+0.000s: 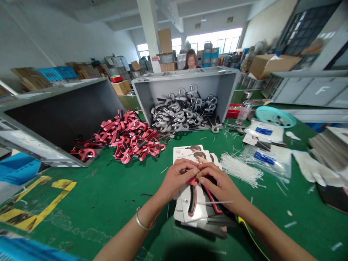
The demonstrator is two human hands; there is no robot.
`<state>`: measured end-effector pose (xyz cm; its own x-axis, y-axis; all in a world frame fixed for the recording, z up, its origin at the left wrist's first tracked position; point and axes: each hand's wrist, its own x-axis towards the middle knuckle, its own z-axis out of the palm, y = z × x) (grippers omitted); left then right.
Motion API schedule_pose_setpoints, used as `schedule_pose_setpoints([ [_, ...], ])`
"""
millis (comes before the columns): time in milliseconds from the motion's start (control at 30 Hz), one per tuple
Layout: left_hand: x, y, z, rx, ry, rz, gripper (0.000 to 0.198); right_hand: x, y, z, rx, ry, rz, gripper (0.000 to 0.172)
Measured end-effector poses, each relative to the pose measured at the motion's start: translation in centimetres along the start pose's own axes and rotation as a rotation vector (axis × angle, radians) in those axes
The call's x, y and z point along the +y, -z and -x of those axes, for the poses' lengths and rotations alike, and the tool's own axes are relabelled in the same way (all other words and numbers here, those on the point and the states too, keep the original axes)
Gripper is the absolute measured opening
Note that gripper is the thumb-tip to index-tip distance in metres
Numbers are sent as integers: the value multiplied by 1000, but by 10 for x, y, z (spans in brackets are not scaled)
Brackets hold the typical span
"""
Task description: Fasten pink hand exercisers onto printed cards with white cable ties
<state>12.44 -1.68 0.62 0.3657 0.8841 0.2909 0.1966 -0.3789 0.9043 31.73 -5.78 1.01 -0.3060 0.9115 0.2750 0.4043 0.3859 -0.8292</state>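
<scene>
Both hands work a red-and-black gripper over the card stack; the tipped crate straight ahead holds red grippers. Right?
No. The head view shows grey grippers in that crate; the red pile lies left of it. Left hand and right hand do hold a red-and-black gripper.

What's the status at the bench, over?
Left hand and right hand pinching top of red hand gripper on card stack. White tie pile just right of them. Nothing blocking the hands.

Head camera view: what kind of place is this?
Probably a factory packing room. There are heaps of red hand grippers and grey grippers, stacked cardboard boxes, and the left hand and right hand hold one red gripper on a card.
</scene>
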Motion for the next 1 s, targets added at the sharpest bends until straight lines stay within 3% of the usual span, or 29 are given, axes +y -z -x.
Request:
schedule_pose_setpoints([
  [100, 11, -5, 2, 117, -70, -180, 13, 3, -3, 2, 85, -21, -4, 14],
  [167, 23, -13, 12, 125, -196, -345, 13, 5, -6, 3, 136, -38, -8, 13],
  [267, 37, -27, 35, 37, -382, -524, 13, 7, -12, 3, 177, -22, -9, 14],
  [367, 39, -31, 55, -69, -479, -598, 18, 6, -15, 3, 175, 19, 17, 19],
  [433, 36, -26, 59, -68, -443, -547, 15, 5, -16, 4, 147, 17, 26, 22],
  [567, 33, -23, 56, 118, -280, -406, 11, 2, -18, 1, 102, -49, 30, 19],
  [733, 33, -30, 70, -90, -380, -570, 16, 1, -15, 2, 85, 10, 22, 8],
  [900, 32, 18, 99, 220, -165, -557, 14, -13, 11, 29, -81, 8, 36, 16],
  [1000, 34, 36, 109, 59, -20, -520, 12, -28, 21, 41, -267, 109, 174, 17],
])
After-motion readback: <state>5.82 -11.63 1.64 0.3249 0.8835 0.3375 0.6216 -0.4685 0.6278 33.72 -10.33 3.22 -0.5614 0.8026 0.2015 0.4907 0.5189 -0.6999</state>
